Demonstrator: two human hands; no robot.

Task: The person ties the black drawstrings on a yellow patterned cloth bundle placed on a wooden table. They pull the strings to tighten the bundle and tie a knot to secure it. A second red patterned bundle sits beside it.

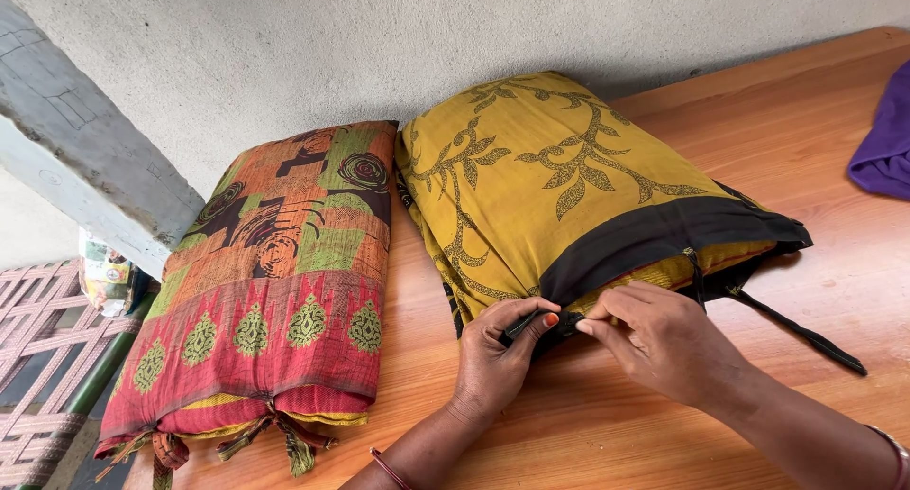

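Two hands pinched on one short black cloth tie [542, 325] at open end of mustard-yellow pillow with leaf-vine print and black band [559, 182]. Left hand [498, 357] closed, thumb and forefinger nipping tie's left part; right hand [664, 343] closed likewise, fingertips on its right part, both grips nearly touching. Tie directly between the grips, at near edge of black band, low against the wooden counter [588, 424].

Pillow lying flat on counter, far end against grey plastered wall [284, 45], open end toward the hands. Probably soft, light, yielding under pressure; cover thin woven cotton, likely to bunch and slip over the filling. Ties narrow, limp, best taken near their ends with fingertips only. Second black tie [796, 331] trailing loose across counter to the right, well apart from both hands.

Just beside, on the left, red, orange and green patterned pillow [275, 291], its end ties already knotted. Purple cloth [886, 135] at far right edge. Woven strap seat [43, 357] beyond counter's left edge.
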